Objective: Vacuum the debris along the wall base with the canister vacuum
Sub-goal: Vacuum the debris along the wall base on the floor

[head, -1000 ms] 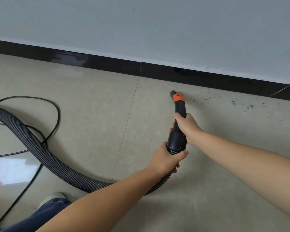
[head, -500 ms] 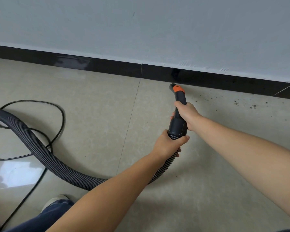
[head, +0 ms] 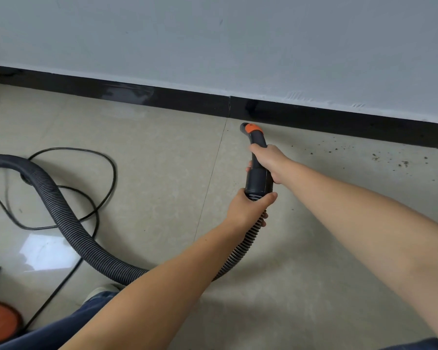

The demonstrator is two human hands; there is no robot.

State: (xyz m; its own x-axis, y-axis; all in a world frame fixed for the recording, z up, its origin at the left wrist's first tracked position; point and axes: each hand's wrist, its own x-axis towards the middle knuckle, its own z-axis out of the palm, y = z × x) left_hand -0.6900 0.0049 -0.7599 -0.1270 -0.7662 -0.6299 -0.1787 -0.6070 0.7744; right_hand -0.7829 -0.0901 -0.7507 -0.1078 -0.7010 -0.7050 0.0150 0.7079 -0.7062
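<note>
Right hand: the right hand [head: 266,161] has its grip wrapped tight round the black vacuum handle with the orange band [head: 257,157]
Left hand: the left hand [head: 248,210] has its grip curled round the grey ribbed hose [head: 68,218], just under the handle
Tip: near the black wall strip [head: 162,97]
Dirt: the dark crumbs [head: 390,159] lie on the beige floor tiles [head: 149,173], well to the right of the tip
Cord: the thin black cord [head: 96,157] loops on the floor by the hose

Beige tiled floor [head: 149,152], grey ribbed hose [head: 68,223], looped black cable [head: 104,198], dark debris [head: 400,162] near black skirting [head: 162,97]

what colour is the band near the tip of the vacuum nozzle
Orange, on the black curved vacuum nozzle; the head view shows it best.
</note>
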